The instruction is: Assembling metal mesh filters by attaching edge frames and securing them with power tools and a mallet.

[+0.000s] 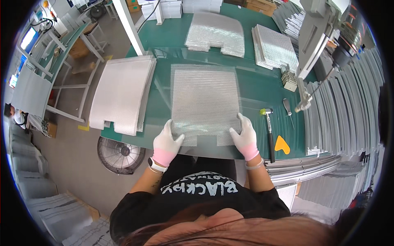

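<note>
Hands lie flat, fingers spread, gripping nothing: left hand and right hand press the near corners of a mesh sheet, hammer at three o'clock.

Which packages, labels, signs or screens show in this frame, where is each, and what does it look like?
Lit screen: far left edge, tilted rectangle glowing white-blue.
Brown cardboard box: under the left side table, on the floor.
Brown cardboard boxes: top edge, behind the green table, stacked.
Yellow floor marking: left of the table corner, small rectangle.
Both gloved hands, left and right, rest on a silver mesh sheet; no label visible there.
</note>
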A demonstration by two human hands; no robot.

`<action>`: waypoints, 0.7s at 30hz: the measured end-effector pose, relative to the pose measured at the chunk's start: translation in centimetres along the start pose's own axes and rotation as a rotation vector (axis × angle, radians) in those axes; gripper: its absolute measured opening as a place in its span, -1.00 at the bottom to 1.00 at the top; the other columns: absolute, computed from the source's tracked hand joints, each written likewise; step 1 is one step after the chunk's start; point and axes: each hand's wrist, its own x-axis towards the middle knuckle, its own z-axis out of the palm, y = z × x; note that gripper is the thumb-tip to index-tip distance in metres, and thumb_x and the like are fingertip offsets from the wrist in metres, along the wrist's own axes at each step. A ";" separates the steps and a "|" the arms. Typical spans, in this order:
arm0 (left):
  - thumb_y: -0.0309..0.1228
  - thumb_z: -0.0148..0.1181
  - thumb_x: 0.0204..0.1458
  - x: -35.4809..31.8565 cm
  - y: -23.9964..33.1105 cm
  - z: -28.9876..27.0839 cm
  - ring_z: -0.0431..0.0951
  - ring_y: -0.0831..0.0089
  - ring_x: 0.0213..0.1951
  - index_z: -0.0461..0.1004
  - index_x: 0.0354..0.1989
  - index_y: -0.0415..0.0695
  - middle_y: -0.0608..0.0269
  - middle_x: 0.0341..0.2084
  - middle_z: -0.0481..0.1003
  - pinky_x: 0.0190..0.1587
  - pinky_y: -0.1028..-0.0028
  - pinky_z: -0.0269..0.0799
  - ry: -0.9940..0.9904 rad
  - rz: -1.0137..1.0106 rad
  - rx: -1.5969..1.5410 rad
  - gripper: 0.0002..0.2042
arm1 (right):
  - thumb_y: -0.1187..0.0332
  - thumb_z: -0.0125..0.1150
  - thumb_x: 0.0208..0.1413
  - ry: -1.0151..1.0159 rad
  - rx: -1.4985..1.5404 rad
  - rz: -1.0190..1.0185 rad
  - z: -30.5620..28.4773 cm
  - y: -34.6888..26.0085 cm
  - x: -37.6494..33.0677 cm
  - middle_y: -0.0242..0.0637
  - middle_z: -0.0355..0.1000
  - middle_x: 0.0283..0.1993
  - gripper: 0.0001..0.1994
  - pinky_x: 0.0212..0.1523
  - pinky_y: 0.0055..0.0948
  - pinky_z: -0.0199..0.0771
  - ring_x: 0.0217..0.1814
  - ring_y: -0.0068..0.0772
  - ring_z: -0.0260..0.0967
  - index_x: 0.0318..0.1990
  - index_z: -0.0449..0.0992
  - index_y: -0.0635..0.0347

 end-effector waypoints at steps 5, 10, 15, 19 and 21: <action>-0.16 0.34 -0.07 0.3 -0.3 0.6 0.59 0.01 -0.18 0.20 0.26 -0.27 -0.12 -0.17 0.54 -0.15 0.24 0.51 -0.033 -0.006 0.091 -0.25 | 0.33 0.31 0.00 -0.007 -0.050 0.004 1.0 0.9 -0.8 0.01 0.31 0.21 -0.37 0.19 -0.23 0.38 0.23 0.03 0.30 0.24 0.26 0.26; -0.14 0.35 -0.08 0.7 -0.4 0.7 0.59 0.05 -0.21 0.20 0.27 -0.26 -0.07 -0.19 0.55 -0.16 0.23 0.51 -0.056 -0.018 0.135 -0.23 | 0.34 0.32 -0.02 0.023 -0.054 -0.001 1.2 0.8 -0.8 0.03 0.31 0.19 -0.38 0.16 -0.25 0.39 0.21 0.05 0.31 0.22 0.29 0.29; -0.14 0.36 -0.10 1.1 -0.7 0.8 0.59 0.05 -0.20 0.21 0.26 -0.27 -0.07 -0.18 0.54 -0.15 0.24 0.51 -0.065 0.020 0.145 -0.22 | 0.27 0.32 -0.01 -0.051 -0.066 0.008 0.6 1.2 -0.4 0.02 0.28 0.20 -0.38 0.13 -0.25 0.41 0.16 0.05 0.33 0.23 0.29 0.24; -0.15 0.39 -0.13 1.8 0.8 -0.4 0.55 0.04 -0.09 0.23 0.25 -0.31 -0.09 0.01 0.44 -0.12 0.27 0.50 -0.121 -0.118 0.167 -0.22 | 0.22 0.30 0.01 -0.212 -0.203 0.193 -1.7 -1.0 1.1 0.00 0.28 0.17 -0.44 0.13 -0.23 0.41 0.14 0.03 0.34 0.18 0.37 0.18; -0.19 0.40 -0.16 2.8 1.4 -1.1 0.40 -0.06 0.13 0.27 0.25 -0.20 -0.11 0.16 0.33 0.08 0.19 0.40 -0.124 -0.194 0.136 -0.25 | 0.14 0.29 0.01 -0.334 -0.251 0.018 -3.4 0.2 3.5 0.06 0.26 0.17 -0.53 0.11 -0.17 0.42 0.13 0.06 0.35 0.08 0.48 0.11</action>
